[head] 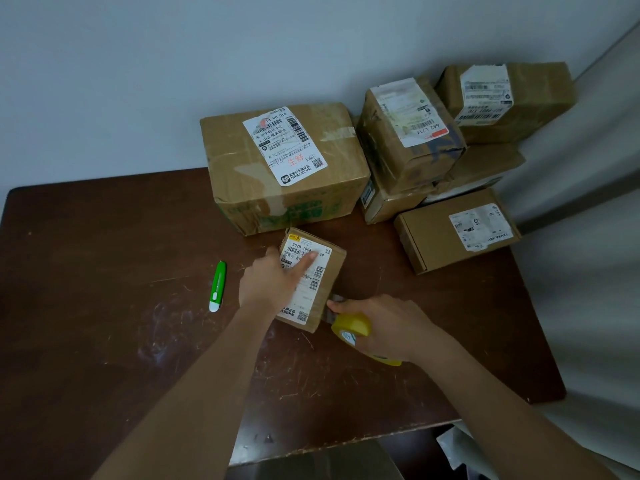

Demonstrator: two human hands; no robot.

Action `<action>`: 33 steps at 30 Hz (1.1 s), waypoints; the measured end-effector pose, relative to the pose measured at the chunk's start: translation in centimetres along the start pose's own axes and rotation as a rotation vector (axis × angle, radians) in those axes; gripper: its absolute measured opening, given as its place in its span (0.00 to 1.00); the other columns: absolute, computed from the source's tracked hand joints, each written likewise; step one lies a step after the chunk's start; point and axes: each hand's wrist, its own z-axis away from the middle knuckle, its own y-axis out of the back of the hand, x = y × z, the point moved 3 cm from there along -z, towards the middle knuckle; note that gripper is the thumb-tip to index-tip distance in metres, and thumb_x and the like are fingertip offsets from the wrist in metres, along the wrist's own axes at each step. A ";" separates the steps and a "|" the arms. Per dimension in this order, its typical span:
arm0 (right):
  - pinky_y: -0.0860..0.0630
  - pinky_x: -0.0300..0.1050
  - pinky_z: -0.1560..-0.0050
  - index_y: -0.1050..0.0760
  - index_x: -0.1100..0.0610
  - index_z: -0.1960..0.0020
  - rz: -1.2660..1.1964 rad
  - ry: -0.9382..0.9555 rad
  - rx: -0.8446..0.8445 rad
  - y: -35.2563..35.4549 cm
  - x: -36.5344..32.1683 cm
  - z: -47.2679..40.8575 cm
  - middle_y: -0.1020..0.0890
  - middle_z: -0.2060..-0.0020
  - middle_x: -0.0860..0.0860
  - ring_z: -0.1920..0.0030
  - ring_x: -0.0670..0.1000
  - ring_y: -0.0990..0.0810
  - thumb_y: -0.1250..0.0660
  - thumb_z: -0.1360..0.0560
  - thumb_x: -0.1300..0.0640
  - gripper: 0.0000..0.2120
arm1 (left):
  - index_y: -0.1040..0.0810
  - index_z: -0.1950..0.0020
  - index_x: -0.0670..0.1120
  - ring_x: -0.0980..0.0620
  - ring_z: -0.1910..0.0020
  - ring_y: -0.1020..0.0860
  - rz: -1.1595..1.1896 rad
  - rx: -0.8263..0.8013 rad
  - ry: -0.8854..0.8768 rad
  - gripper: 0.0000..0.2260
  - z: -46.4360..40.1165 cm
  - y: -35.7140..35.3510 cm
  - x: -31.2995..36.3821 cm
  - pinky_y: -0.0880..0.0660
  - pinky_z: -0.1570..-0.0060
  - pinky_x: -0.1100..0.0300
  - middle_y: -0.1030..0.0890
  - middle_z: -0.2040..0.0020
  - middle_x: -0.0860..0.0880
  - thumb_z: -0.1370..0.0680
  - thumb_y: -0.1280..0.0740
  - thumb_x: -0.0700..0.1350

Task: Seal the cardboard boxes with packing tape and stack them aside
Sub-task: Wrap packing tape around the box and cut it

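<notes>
From the head camera, we look down on a dark brown table (104, 323), scuffed and scratched, pushed against a pale wall. A small cardboard box (313, 278) lies near the table's middle, its top covered by a white shipping label with barcodes. Our left hand (273, 282) rests on that box, the index finger stretched straight across the label and the thumb out at the box's left edge, pressing it down. Our right hand (384, 329) is curled round a yellow tape dispenser (353, 329), held just beside the box's near right corner; a strip of clear tape (334, 301) runs from the dispenser to the side of the box, and the thumb lies along it.

A green and white utility knife (217, 286) lies on the table to the left, apart from the box and both hands.

Behind the small box, a large cardboard box (284, 168) with a labelled top stands against the wall, old tape shining across its flaps. To its right more boxes are stacked: a tilted box (408, 133) with a white and red label sits on a lower one (384, 202), another labelled box (505, 98) sits highest in the corner, and a flat box (457, 230) lies on the table in front of them.
</notes>
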 end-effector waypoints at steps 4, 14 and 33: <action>0.34 0.45 0.56 0.46 0.28 0.25 -0.090 -0.019 -0.017 -0.3 -0.3 0.8 0.31 0.44 0.46 0.46 0.49 0.27 0.32 0.24 0.49 0.35 | 0.28 0.58 0.47 0.46 0.60 0.22 0.080 -0.008 -0.005 0.30 0.1 0.4 -0.1 0.24 0.56 0.51 0.21 0.61 0.49 0.29 0.43 0.74; 0.33 0.50 0.31 0.40 0.33 0.24 -0.107 0.049 0.016 1.7 -2.3 4.3 0.39 0.22 0.42 0.25 0.49 0.35 0.30 0.26 0.50 0.35 | 0.21 0.52 0.46 0.53 0.59 0.20 0.513 -0.209 0.115 0.21 2.1 -1.6 -0.3 0.28 0.61 0.60 0.18 0.59 0.51 0.21 0.40 0.63; 0.27 0.50 0.46 0.44 0.32 0.25 -0.110 0.027 0.012 5.1 -8.2 3.6 0.30 0.32 0.47 0.37 0.56 0.25 0.30 0.26 0.47 0.35 | 0.29 0.27 0.56 0.53 0.43 0.23 0.758 -0.364 0.181 0.38 1.9 1.9 0.0 0.23 0.48 0.58 0.25 0.35 0.52 0.35 0.21 0.58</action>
